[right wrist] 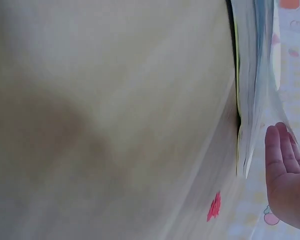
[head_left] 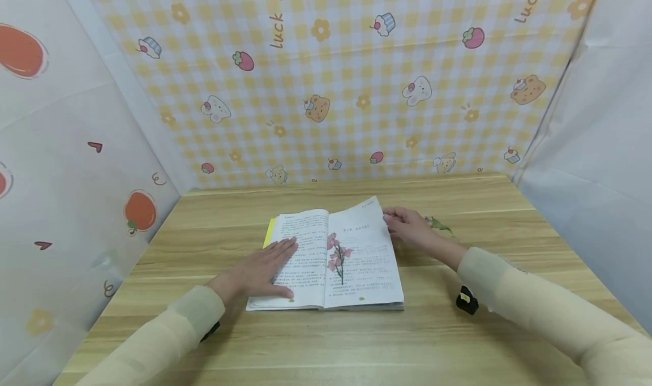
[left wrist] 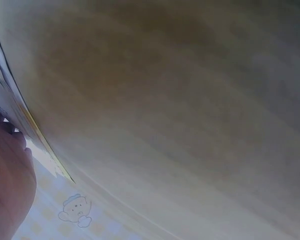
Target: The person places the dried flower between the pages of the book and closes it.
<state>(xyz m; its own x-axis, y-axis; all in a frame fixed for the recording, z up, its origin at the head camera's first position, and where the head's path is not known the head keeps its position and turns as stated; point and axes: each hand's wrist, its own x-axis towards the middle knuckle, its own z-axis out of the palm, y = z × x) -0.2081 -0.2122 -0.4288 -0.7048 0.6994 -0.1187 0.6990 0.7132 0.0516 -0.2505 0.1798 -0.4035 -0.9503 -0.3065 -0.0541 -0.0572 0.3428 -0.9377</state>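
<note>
An open book (head_left: 300, 273) lies on the wooden table, its left page under my left hand (head_left: 260, 270), which rests flat with fingers spread. My right hand (head_left: 415, 230) holds the right page (head_left: 377, 256) by its outer edge near the top, and that corner is raised. In the right wrist view, the fingers (right wrist: 275, 155) reach along the lifted page; the thumb is hidden. A sprig of pink flowers (head_left: 337, 256) with a green stem lies on the right page beside the spine. Only part of my left hand (left wrist: 10, 175) shows in the left wrist view.
Behind my right hand, a green sprig (head_left: 440, 226) lies on the table (head_left: 356, 346); a red flower (right wrist: 214, 206) shows there in the right wrist view. A yellow edge (head_left: 269, 232) sticks out at the book's left. Patterned cloth (head_left: 356, 80) stands behind the table.
</note>
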